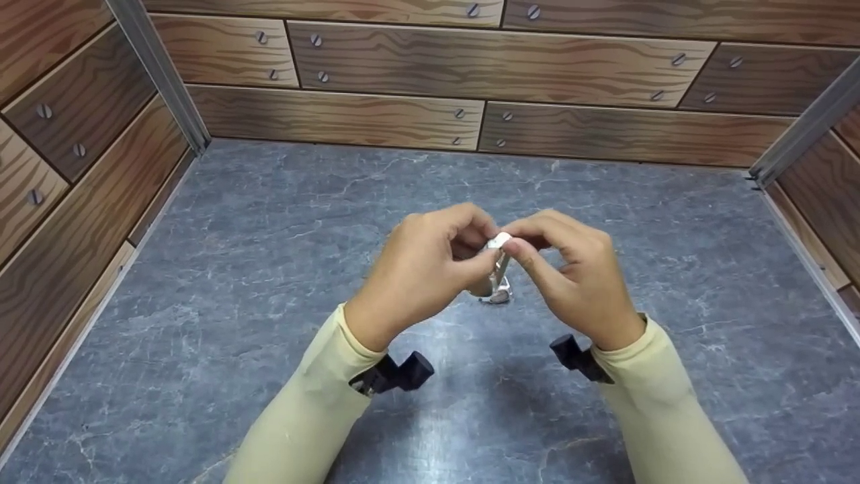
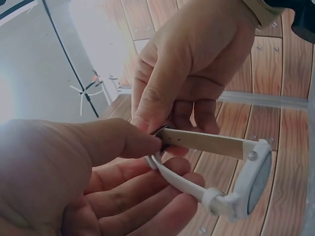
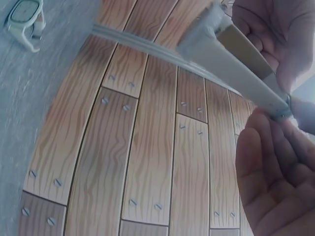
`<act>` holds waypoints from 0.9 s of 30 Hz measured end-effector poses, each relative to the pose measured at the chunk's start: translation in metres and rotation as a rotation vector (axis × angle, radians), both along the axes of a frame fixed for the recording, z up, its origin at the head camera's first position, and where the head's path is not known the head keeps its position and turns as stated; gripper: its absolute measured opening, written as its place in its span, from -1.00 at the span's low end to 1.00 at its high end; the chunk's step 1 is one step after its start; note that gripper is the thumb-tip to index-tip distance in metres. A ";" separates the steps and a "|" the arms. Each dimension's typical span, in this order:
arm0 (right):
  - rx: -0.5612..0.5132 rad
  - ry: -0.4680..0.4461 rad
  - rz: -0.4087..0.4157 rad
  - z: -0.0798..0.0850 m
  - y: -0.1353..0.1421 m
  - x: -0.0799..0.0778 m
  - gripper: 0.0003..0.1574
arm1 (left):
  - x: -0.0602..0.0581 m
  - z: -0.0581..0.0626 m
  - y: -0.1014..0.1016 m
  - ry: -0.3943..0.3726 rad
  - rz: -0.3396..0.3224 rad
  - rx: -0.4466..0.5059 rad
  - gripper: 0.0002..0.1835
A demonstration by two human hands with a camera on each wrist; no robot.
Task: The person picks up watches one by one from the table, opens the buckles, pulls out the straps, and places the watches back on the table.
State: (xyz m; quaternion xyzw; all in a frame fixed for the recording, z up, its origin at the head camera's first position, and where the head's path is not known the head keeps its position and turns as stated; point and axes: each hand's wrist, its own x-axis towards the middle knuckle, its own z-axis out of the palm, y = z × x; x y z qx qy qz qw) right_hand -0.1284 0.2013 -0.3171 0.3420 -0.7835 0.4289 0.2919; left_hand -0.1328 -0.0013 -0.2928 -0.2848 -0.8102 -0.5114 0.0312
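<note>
A white wristwatch is held up between both hands, its strap bent into a loop with the case at the far end. My left hand pinches the strap near its metal buckle between thumb and fingers. Close against it, my right hand grips the strap at the buckle with thumb and forefinger. In the left wrist view a row of small holes shows on the strap's tan inner side. Fingers hide part of the buckle, so I cannot tell how the strap passes through it.
A second pale watch with a light face lies on the grey marbled tabletop, seen in the right wrist view. Wood-patterned walls stand at the back and both sides, with metal posts at the corners.
</note>
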 end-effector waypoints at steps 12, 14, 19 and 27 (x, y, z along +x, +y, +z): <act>0.209 -0.123 -0.011 0.000 0.009 -0.001 -0.79 | -0.001 -0.003 0.002 0.142 0.058 -0.265 -0.83; 0.254 -0.136 -0.032 -0.001 0.010 -0.001 -0.78 | -0.001 -0.004 0.002 0.094 0.054 -0.298 -0.81; 0.290 -0.184 -0.061 -0.001 0.009 -0.001 -0.90 | -0.003 -0.005 0.003 0.035 0.027 -0.361 -0.80; 0.169 -0.161 -0.051 -0.001 0.006 0.002 -0.90 | -0.004 -0.003 0.003 0.063 0.031 -0.290 -0.83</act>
